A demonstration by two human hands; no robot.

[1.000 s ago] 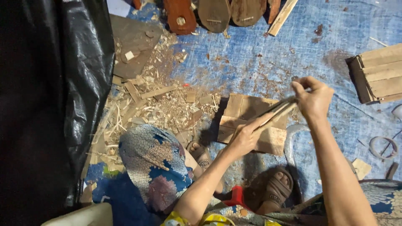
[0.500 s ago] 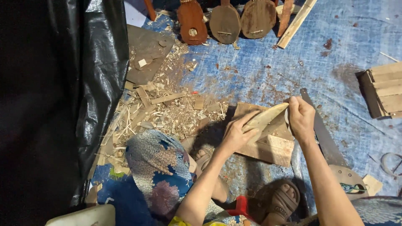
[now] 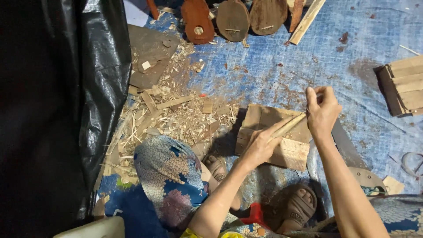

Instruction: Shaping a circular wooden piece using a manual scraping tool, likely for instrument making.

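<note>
We had our left hand [image 3: 260, 147] pinning the thin pale wooden strip [image 3: 288, 126] to the flat wooden block [image 3: 286, 152], right hand [image 3: 324, 110] closed round its upper end; pale wood shavings [image 3: 176, 117] already piled up, strip looked only part-shaped

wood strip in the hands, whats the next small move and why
Probably bring the right hand back down along the thin wood strip for another shaving stroke. The left hand pins the strip's lower end on the flat wood block, the right hand grips near its raised end, and shavings lie piled beside the block.
</note>
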